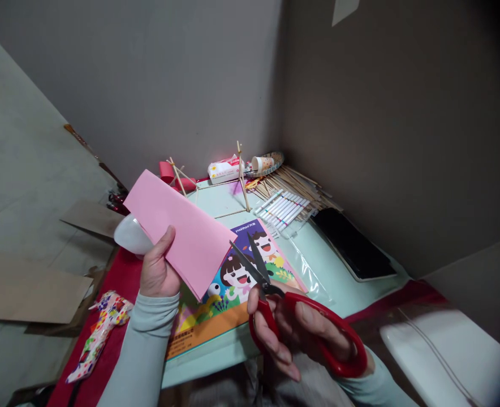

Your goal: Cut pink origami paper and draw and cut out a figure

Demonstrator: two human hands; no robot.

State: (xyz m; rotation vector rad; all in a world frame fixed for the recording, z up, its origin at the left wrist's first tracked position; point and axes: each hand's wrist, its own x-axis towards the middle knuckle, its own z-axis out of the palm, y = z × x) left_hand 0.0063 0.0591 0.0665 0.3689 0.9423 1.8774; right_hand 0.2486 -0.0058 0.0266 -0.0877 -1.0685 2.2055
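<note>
My left hand (160, 265) grips a folded sheet of pink paper (182, 226), thumb on top, holding it above the table. In my right hand (292, 328) are red-handled scissors (264, 282), with fingers through the loops. Their dark blades are spread apart, and one tip is close to the paper's right corner; I cannot tell whether they touch. Beneath both hands lies a colourful book (233, 282) with cartoon children on its cover, partly hidden by the paper and scissors.
Behind are a stick frame (245, 192), a tissue pack (225, 168), a paper cup (262, 164), markers (281, 208) and wooden sticks (305, 183). A black tablet-like slab (352, 243) lies right. A white bowl-like object (132, 234) and a colourful wrapped item (99, 336) are left.
</note>
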